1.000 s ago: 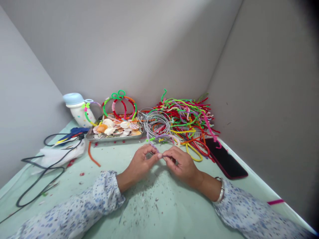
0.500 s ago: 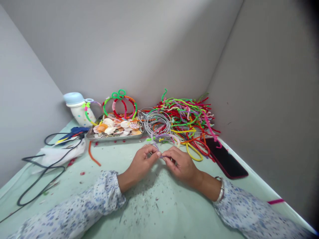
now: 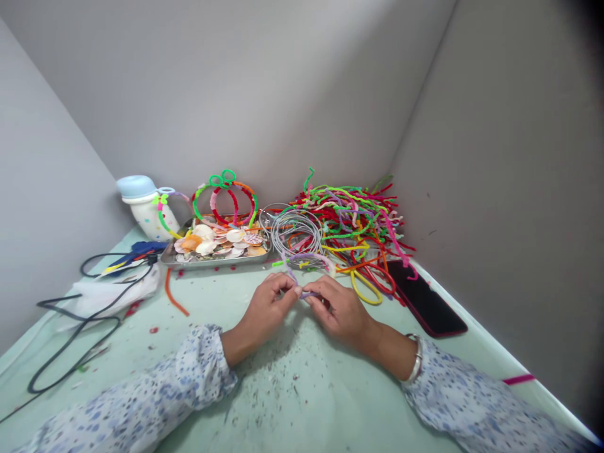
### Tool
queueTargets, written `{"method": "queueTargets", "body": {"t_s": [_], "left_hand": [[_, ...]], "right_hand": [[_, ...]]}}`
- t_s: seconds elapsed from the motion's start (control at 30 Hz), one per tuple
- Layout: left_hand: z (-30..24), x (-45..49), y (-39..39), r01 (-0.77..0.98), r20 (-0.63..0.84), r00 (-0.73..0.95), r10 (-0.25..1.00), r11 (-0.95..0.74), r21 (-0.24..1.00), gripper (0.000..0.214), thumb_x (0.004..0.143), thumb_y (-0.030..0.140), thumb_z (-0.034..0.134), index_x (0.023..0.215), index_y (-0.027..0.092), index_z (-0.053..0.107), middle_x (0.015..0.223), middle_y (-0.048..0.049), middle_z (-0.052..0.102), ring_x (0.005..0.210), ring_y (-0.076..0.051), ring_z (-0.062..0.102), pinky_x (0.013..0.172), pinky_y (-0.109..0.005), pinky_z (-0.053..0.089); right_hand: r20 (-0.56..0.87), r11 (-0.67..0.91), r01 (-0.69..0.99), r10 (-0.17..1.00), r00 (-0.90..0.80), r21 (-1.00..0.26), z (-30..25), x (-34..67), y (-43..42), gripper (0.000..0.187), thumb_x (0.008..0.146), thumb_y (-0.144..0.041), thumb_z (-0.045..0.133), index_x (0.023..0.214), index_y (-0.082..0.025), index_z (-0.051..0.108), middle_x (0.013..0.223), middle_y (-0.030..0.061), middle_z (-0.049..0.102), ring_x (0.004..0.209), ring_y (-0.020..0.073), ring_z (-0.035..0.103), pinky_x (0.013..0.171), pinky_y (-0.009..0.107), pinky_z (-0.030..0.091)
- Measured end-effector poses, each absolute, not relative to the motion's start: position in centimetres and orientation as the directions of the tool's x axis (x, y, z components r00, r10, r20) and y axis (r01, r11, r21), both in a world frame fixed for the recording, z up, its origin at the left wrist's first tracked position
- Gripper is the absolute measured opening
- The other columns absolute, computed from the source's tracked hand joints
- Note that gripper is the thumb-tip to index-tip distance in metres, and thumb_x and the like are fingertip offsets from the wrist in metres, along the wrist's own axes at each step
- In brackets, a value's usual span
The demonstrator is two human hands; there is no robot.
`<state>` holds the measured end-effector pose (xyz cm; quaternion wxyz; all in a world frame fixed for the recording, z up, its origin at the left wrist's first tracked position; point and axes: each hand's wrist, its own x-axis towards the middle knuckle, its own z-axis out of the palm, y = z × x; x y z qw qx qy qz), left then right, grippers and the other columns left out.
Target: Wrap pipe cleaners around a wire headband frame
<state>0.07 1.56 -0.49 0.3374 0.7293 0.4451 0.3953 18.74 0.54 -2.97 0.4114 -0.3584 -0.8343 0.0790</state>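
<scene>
My left hand [image 3: 267, 309] and my right hand [image 3: 338, 308] meet over the middle of the pale green table [image 3: 292, 396]. Both pinch the same purple pipe cleaner [image 3: 309, 294] between thumb and fingertips. Its far end curves back in a loop [image 3: 309, 258] towards the wire rings. Both sleeves are white with blue speckles, and a metal bangle [image 3: 416, 360] sits on my right wrist.
A heap of coloured pipe cleaners [image 3: 353, 220] fills the back corner, beside grey wire rings [image 3: 295, 229]. A metal tray of shells [image 3: 214, 245] holds wrapped hoops [image 3: 226, 198]. A white jug [image 3: 146, 207], glue gun [image 3: 136, 250], black cable [image 3: 70, 327] lie left; a phone [image 3: 427, 299] right.
My hands have edged slightly closer together on the purple pipe cleaner; its loop has shifted a little. The view drifted slightly.
</scene>
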Motion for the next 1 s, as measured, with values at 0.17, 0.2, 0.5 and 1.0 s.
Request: {"method": "queueTargets", "body": {"t_s": [0.17, 0.2, 0.5, 1.0], "left_hand": [[-0.5, 0.2, 1.5, 0.39, 0.276, 0.281, 0.919, -0.372, 0.842, 0.018, 0.082, 0.028, 0.054, 0.068, 0.018, 0.056, 0.07, 0.0, 0.054, 0.074, -0.018, 0.05, 0.069, -0.029, 0.037], [-0.4, 0.3, 1.5, 0.39, 0.273, 0.279, 0.92, -0.369, 0.844, 0.018, 0.082, 0.028, 0.054, 0.067, 0.017, 0.056, 0.07, 0.0, 0.053, 0.073, -0.017, 0.049, 0.069, -0.029, 0.037], [-0.5, 0.4, 1.4, 0.356, 0.227, 0.284, 0.932, -0.322, 0.877, 0.018, 0.082, 0.028, 0.056, 0.069, 0.016, 0.057, 0.069, 0.0007, 0.054, 0.068, -0.015, 0.049, 0.065, -0.027, 0.038], [-0.5, 0.1, 0.5, 0.349, 0.58, 0.344, 0.738, -0.674, 0.651, 0.013, 0.088, 0.015, 0.058, 0.1, 0.02, 0.061, 0.097, -0.0051, 0.064, 0.093, -0.019, 0.057, 0.081, -0.032, 0.046]], "right_hand": [[0.616, 0.728, 0.537, 0.669, -0.417, -0.427, -3.2, 18.7, 0.5, 0.011, 0.093, -0.019, 0.05, 0.099, -0.019, 0.06, 0.087, 0.0057, 0.062, 0.078, 0.018, 0.06, 0.068, 0.029, 0.049], [0.618, 0.729, 0.537, 0.667, -0.416, -0.424, -3.2, 18.7, 0.5, 0.011, 0.093, -0.019, 0.05, 0.099, -0.019, 0.06, 0.087, 0.0058, 0.062, 0.077, 0.0181, 0.06, 0.067, 0.029, 0.048], [0.636, 0.748, 0.524, 0.645, -0.425, -0.408, -3.3, 18.9, 0.5, 0.01, 0.093, -0.018, 0.05, 0.098, -0.02, 0.059, 0.084, 0.005, 0.061, 0.073, 0.0173, 0.058, 0.063, 0.028, 0.046], [0.658, 0.693, 0.508, 0.696, -0.287, -0.511, -2.6, 18.6, 0.5, 0.01, 0.093, -0.017, 0.049, 0.095, -0.02, 0.058, 0.083, 0.0038, 0.059, 0.076, 0.0174, 0.057, 0.066, 0.028, 0.046]]}}
